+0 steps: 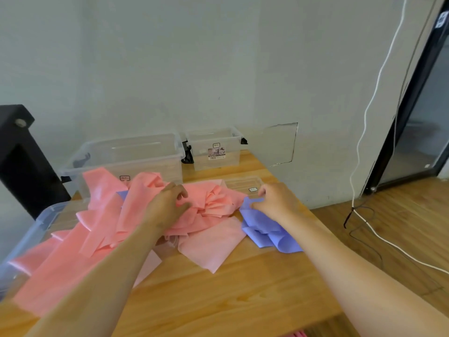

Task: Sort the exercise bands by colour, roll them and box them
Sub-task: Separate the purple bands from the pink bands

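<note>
A heap of pink exercise bands [102, 222] sprawls over the left and middle of the wooden table [243, 295]. My left hand [167, 205] lies on top of the heap, fingers curled into the pink material. A crumpled blue band [264, 229] sits to the right of the pink ones, and my right hand [274, 200] pinches its far edge. A scrap of blue [122, 194] peeks out under the pink heap. Two clear plastic boxes stand at the back, a large one [126, 156] and a small one [216, 148].
A clear lid [245, 184] lies flat behind the bands. Another clear box [31, 229] sits at the table's left edge, with pink bands draped over it. A black stand [21, 156] rises on the left. White and black cables [364, 222] trail across the floor to the right.
</note>
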Demonstrator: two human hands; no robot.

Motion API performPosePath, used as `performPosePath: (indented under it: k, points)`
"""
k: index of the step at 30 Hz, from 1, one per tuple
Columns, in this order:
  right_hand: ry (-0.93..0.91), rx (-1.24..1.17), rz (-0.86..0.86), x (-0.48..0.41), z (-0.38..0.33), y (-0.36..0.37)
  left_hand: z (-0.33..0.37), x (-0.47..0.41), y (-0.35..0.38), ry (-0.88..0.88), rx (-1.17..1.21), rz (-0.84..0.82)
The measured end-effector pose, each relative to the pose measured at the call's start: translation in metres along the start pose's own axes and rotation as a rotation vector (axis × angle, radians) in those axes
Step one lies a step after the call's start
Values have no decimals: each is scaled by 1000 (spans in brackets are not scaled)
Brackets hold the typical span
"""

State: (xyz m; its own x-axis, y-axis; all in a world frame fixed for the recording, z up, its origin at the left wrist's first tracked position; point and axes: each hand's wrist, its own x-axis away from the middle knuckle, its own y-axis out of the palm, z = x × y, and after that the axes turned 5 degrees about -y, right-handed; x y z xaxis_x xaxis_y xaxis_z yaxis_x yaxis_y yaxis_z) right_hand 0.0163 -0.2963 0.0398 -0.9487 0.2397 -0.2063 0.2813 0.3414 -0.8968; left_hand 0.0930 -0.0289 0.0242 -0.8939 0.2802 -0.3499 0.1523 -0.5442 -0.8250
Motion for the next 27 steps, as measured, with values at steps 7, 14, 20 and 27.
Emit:
performPosePath:
  k: [7, 14, 20, 27]
  points:
    - [-325, -202, -4, -9, -86, 28, -34, 12, -27, -72, 20, 183]
    - [-617, -241, -173, -14, -188, 88, -102, 50, -49, -343, 163, 126]
    - [-668, -206, -208, -19, -237, 124, -135, 57, -61, -379, 216, 67]
    - [-678, -238, -43, -29, -200, 129, -133, 50, -65, -315, 276, 59]
